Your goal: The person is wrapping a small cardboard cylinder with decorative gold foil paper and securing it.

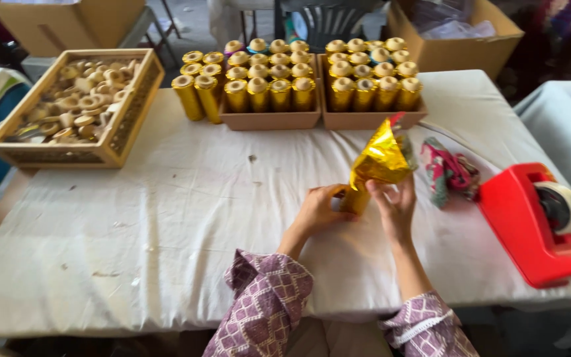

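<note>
Table (pixel 133 231) under white cloth. Cardboard boxes (pixel 457 39) behind it, dark chair (pixel 325 20) between. Grey floor (pixel 193 23) beyond. Even, soft light.

Tape dispenser (pixel 536 225) partly off-frame.

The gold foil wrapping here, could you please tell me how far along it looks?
Done: gold-wrapped spools fill two cardboard trays, and a few more stand beside them on the table. In hand: the left hand and right hand hold a piece with a gold foil sheet partly around it. Left: the wooden tray holds many bare wooden spools.
</note>
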